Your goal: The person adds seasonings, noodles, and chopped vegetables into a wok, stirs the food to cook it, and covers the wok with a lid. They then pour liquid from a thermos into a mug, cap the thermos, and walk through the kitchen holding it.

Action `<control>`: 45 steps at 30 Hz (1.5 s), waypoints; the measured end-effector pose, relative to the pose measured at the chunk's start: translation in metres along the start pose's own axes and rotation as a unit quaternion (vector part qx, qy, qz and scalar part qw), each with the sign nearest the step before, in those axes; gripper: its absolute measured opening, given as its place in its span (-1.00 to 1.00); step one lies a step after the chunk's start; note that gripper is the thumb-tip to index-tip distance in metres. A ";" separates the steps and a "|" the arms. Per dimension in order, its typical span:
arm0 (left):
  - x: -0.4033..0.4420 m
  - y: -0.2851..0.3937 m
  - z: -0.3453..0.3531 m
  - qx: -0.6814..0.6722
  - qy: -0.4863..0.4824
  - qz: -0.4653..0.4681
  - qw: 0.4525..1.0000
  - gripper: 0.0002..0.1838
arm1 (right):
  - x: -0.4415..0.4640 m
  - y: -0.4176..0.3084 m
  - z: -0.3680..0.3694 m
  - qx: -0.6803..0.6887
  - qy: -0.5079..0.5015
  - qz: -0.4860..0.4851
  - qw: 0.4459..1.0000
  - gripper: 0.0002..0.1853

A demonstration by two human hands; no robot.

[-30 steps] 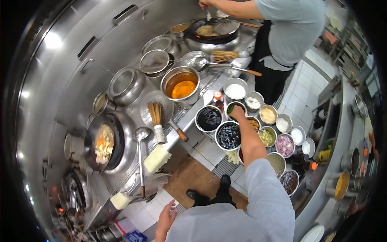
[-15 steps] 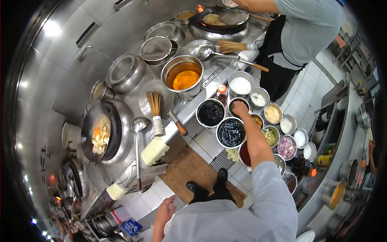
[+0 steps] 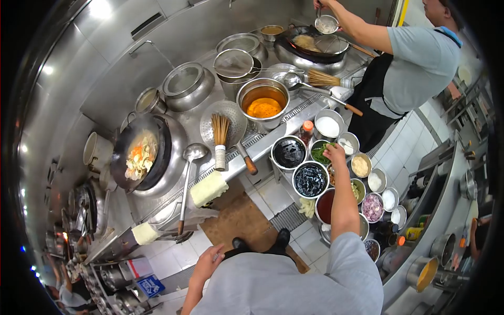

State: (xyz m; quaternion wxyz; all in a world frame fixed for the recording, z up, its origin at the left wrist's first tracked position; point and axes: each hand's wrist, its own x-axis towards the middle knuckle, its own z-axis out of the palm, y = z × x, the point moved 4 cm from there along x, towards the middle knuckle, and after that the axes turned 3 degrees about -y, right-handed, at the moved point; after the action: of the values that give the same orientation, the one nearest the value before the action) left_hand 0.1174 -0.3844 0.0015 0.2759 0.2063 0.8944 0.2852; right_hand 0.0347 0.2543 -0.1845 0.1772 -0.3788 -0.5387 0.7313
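Observation:
My right hand [image 3: 335,153] is at a metal container on the seasoning stand, fingers pinched on chopped greens [image 3: 319,151]. More greens lie in the container below, partly hidden by the hand. Around it stand tubs of dark sauce [image 3: 310,180], a red-capped bottle [image 3: 306,129] and a bowl of white powder [image 3: 328,126]. My left hand [image 3: 209,261] hangs at my side, holding nothing, its fingers loosely apart. At the left, a steaming wok [image 3: 152,178] holds pale sliced vegetables with orange bits [image 3: 140,157]. A ladle [image 3: 195,152] rests beside it on the stove edge.
A co-worker [image 3: 420,68] stands at the far wok [image 3: 294,44], holding a small pan [image 3: 326,24] above it. A pot of orange liquid [image 3: 263,107], a bamboo brush [image 3: 220,139] and strainers sit on the stove. A brown mat [image 3: 236,220] covers the floor.
My right hand has lifted slightly from inside the container, and the greens now show. My view has shifted. The co-worker's small pan has come into fuller view over the far wok.

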 end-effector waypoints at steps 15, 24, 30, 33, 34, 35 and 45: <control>0.025 -0.114 -0.110 -0.003 0.033 0.189 0.982 -0.56 | -0.172 -0.128 0.510 0.126 -0.344 -0.078 0.927 -0.85; -0.091 -0.284 -0.168 -0.097 0.201 0.024 0.974 -0.56 | -0.277 -0.088 0.826 -0.149 -0.430 -0.010 0.890 -0.53; -0.122 -0.335 -0.178 -0.102 0.252 -0.097 0.958 -0.52 | -0.272 -0.028 0.853 -0.469 -0.305 -0.587 0.585 -0.33; -0.095 -0.343 -0.177 -0.183 0.348 -0.101 0.914 -0.59 | -0.317 -0.015 0.796 -0.454 -0.270 -0.575 0.625 -0.36; -0.082 -0.357 -0.170 -0.258 0.366 -0.133 0.884 -0.66 | -0.325 -0.010 0.771 -0.381 -0.246 -0.602 0.657 -0.43; -0.070 -0.369 -0.164 -0.238 0.367 -0.188 0.879 -0.83 | -0.323 0.003 0.742 -0.410 -0.278 -0.558 0.666 -0.49; 0.023 -0.467 0.002 -0.114 -0.276 -0.080 0.951 -0.48 | -0.412 0.233 0.215 -0.755 -0.290 0.030 0.587 -0.41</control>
State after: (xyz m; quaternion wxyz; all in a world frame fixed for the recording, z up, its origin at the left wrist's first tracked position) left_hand 0.0018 -0.7232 -0.3001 0.5554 0.1717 0.7585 0.2945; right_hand 0.1771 -0.2440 -0.2217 -0.3604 -0.1602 -0.9086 0.1373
